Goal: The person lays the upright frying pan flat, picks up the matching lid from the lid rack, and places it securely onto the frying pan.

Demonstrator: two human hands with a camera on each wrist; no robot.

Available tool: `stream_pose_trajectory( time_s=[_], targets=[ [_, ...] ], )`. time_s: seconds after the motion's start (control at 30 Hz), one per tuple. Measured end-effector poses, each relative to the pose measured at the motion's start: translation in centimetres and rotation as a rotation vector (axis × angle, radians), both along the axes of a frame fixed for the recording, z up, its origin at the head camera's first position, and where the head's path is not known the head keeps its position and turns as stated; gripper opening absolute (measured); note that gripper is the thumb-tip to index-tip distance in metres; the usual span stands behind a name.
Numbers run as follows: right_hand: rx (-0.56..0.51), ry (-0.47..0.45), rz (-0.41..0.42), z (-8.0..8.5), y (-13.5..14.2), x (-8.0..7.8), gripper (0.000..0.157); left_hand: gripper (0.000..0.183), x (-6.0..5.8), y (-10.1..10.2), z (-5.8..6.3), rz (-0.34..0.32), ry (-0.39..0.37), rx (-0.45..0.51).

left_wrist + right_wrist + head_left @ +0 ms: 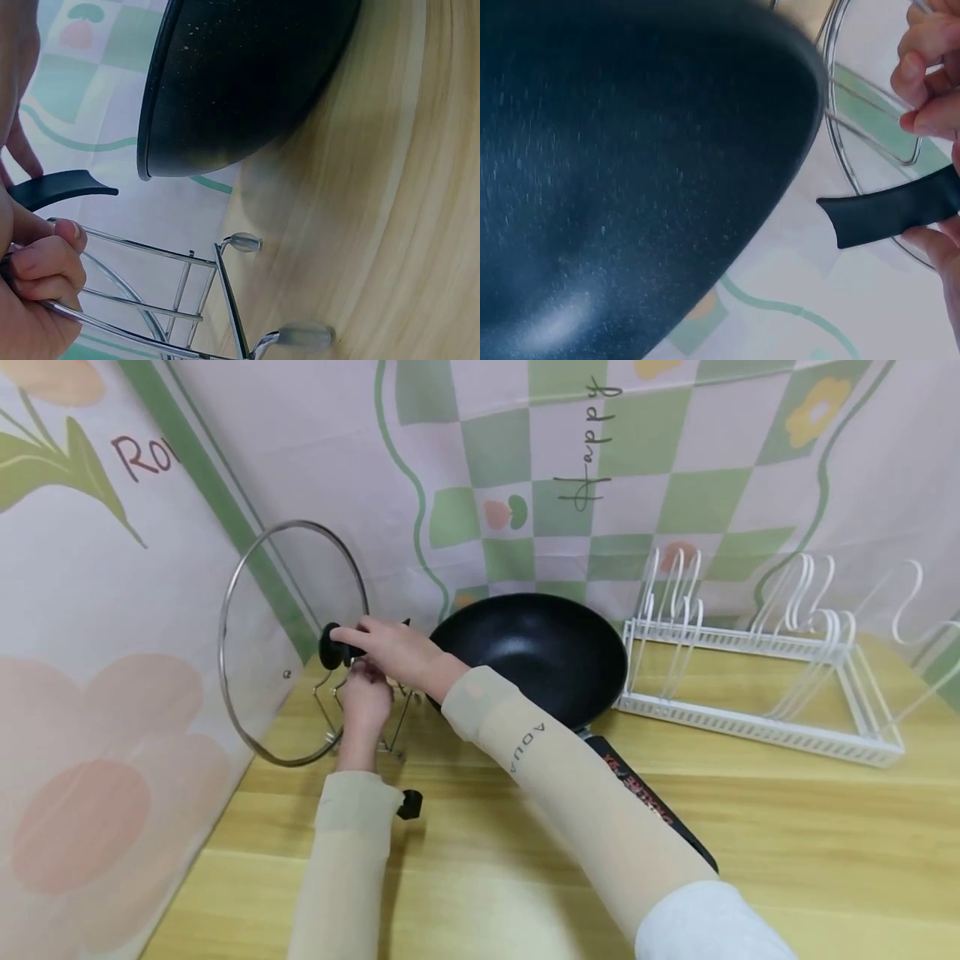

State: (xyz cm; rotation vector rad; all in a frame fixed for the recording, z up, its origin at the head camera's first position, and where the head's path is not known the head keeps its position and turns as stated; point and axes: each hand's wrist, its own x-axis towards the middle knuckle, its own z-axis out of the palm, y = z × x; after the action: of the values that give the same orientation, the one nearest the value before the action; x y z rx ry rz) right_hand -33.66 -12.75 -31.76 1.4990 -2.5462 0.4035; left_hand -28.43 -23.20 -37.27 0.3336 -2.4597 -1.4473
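A glass lid with a steel rim (222, 652) stands on edge at the left, its black handle (892, 214) jutting sideways. My right hand (401, 652) holds this handle, with fingers on both sides of it in the right wrist view. Just below, my left hand (365, 697) grips a bar of the chrome wire stand (233, 307), fingers curled round it in the left wrist view. The stand's feet appear to touch the tabletop. Beside the hands sits a black wok (540, 652), its long handle (652, 802) pointing toward me, partly covered by the right sleeve.
A white rack (750, 727) with upright hooped dividers stands at the back right. Patterned cloth (495, 452) covers the walls behind and on the left. The wooden tabletop (480, 860) stretches toward me, and a small black piece (410, 804) shows beside the left sleeve.
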Motion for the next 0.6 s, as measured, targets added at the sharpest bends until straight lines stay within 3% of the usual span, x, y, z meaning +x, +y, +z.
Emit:
stream_pose_trajectory(
  time_s=[0.1,0.27,0.6],
  targets=[
    [0.026,0.002,-0.005,0.23,-0.02,-0.06,0.064,0.023,-0.09,-0.05,0.02,-0.006,-0.012,0.042],
    [0.047,0.037,-0.008,0.44,-0.37,-0.05,0.050,0.019,-0.03,-0.07,0.07,-0.002,-0.037,0.067],
    [0.036,0.036,-0.019,0.52,-0.43,0.05,0.043,0.020,-0.24,-0.14,-0.12,0.002,-0.009,0.037]
  ],
)
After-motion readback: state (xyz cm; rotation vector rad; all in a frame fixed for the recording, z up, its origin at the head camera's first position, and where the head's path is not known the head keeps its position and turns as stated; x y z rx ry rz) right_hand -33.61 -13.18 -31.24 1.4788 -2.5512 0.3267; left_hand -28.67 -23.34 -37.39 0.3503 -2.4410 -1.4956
